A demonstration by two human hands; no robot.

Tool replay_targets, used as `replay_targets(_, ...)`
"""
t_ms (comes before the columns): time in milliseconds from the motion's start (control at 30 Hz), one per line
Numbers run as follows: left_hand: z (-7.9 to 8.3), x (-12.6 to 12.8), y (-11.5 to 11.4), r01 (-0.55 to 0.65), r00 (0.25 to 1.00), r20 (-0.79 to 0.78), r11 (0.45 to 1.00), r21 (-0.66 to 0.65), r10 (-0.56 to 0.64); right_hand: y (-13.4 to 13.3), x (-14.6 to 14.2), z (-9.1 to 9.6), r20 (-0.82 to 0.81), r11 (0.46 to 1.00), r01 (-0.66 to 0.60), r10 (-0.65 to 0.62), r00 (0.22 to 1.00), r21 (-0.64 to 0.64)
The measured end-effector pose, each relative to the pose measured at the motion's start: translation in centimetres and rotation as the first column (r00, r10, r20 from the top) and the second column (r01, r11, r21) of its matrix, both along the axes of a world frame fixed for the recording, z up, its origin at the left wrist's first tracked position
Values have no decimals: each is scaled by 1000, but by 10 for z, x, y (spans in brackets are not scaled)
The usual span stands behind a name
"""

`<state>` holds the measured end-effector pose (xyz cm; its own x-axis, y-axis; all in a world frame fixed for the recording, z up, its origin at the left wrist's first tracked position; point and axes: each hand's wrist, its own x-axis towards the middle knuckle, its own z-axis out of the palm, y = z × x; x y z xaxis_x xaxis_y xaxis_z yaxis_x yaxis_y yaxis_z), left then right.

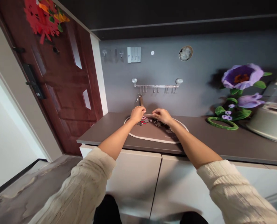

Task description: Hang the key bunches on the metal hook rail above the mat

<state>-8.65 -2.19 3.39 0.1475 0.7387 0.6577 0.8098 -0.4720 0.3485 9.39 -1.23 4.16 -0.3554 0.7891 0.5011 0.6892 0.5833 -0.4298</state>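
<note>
- Grey wall (199,59) and dark table (105,132), head view; clock positions are centred on the oval mat (154,137).
- Left hand (138,114), at 11 o'clock: fingertips drawn together just below the hanging keys (137,100) and brown strap (141,101); whether it grips anything cannot be told.
- Right hand (162,115), at 1 o'clock: thumb and fingers curled close, above a dark metal cluster (158,124); any hold is hidden.
- Red-and-silver pieces (142,122) lie on the mat at 10 o'clock, beside the left hand.
- Step in hand, as judged: two-handed fingertip work on small items. The next move would call for a fine pinch and care not to snag neighbouring pieces.
- Surroundings: hook rail (155,86) at 12 o'clock; purple flower (242,77) at 2; domed appliance (266,121) at 3; red-brown door (66,93) at 10. The hanging strap crowds the left hand; the right is clear of the flower.
</note>
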Motion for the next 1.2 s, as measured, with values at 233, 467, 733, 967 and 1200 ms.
replay_targets(233, -14, 9, 7, 21, 1000, 22, 997, -80, -20, 7, 10, -14, 247, 997, -74, 72, 966, -4)
replay_targets(467, -21, 2, 6, 58, 993, -99, 991, -123, -70, 16, 5, -20, 341, 995, -88, 69, 938, 43)
replay_targets(733, -28, -1, 14, 133, 976, -155, 983, -128, -152, 13, 0, -20, 312, 998, -40, 20, 950, 57)
replay_targets(967, -24, 0, 9, 157, 972, -166, 985, -72, -167, 7, -3, -15, 161, 1000, 4, -5, 987, 4)
replay_targets(1200, -18, 3, 0, 145, 986, -83, 989, -24, -146, 10, -3, -14, -42, 999, -18, 16, 999, -27)
